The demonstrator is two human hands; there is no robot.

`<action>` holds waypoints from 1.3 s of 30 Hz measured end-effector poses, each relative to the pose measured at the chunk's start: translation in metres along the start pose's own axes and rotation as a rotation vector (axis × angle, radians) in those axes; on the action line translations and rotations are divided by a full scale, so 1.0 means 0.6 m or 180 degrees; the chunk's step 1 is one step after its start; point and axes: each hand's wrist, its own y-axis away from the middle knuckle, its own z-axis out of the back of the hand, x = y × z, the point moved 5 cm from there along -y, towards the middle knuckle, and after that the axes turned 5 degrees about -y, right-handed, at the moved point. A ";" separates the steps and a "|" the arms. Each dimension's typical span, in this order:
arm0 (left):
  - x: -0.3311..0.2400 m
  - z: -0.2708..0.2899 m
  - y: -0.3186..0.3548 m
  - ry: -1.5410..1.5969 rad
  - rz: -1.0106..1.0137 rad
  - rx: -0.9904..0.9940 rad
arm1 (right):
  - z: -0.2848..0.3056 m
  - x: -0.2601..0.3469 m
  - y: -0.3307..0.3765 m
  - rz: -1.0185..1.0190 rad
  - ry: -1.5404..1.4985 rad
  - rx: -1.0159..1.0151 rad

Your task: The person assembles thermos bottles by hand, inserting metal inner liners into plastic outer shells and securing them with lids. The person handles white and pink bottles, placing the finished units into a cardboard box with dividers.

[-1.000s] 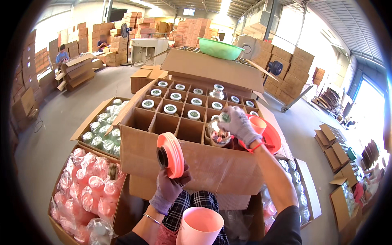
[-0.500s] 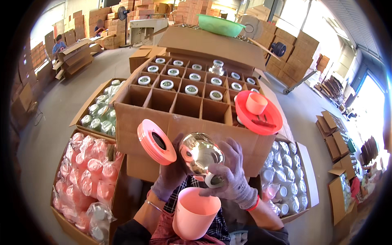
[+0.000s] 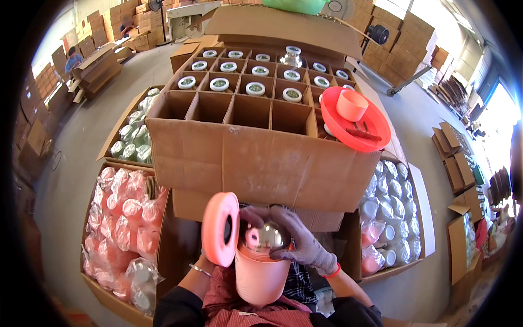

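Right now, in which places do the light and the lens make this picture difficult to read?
In the head view, glare washes out the bright doorway at right; also in the head view, the silver flask mirrors its surroundings in bright and dark patches; toward the head view's rim, the scene bends and the corners turn black.
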 end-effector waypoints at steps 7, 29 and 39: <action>0.013 0.046 0.050 0.2187 0.0145 -0.0354 | -0.024 -0.012 -0.023 -0.0455 -0.0039 0.1210; -0.065 -0.003 -0.013 0.0894 0.0215 -0.1587 | -0.092 0.000 -0.048 -0.1107 0.2219 0.2287; -0.132 -0.009 -0.032 0.1628 0.0141 -0.0599 | -0.022 0.106 -0.108 0.1650 0.2742 -0.0219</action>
